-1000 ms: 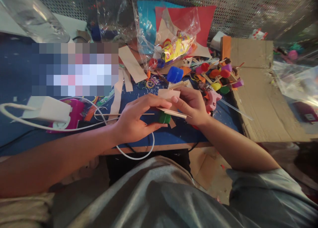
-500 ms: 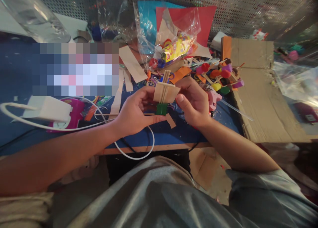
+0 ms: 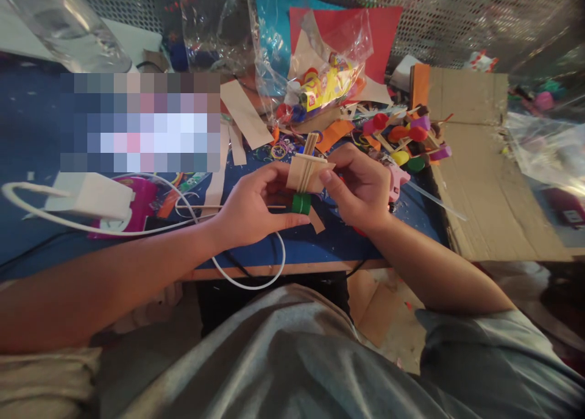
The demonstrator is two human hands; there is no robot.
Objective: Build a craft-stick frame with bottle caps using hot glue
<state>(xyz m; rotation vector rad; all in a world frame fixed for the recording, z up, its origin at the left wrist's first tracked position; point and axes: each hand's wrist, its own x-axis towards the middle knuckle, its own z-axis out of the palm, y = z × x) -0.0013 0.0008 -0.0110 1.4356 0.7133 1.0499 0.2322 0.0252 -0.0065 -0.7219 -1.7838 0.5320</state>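
Between my hands is a small craft model (image 3: 304, 174) made of thin wooden sticks, a piece of tan cardboard and a green cap-like piece (image 3: 300, 203) at its lower end. My left hand (image 3: 249, 209) grips it from the left, thumb under the green piece and fingers behind the cardboard. On the other side, my right hand (image 3: 359, 184) pinches the cardboard's right edge between thumb and fingers. A small cardboard scrap (image 3: 317, 222) lies on the blue table just below the model. Close to my right hand sits a pink glue-gun-like object (image 3: 398, 180), partly hidden.
A white cable (image 3: 237, 284) loops over the table's front edge from a white adapter (image 3: 94, 198) at left. Several coloured caps and sticks (image 3: 414, 133) are heaped right of centre. A clear bag (image 3: 320, 87) stands behind; flattened cardboard (image 3: 475, 175) lies at right.
The model has tilted, its top leaning to the right and more of the green piece's face showing. My right thumb has shifted left onto the cardboard. The view has moved slightly.
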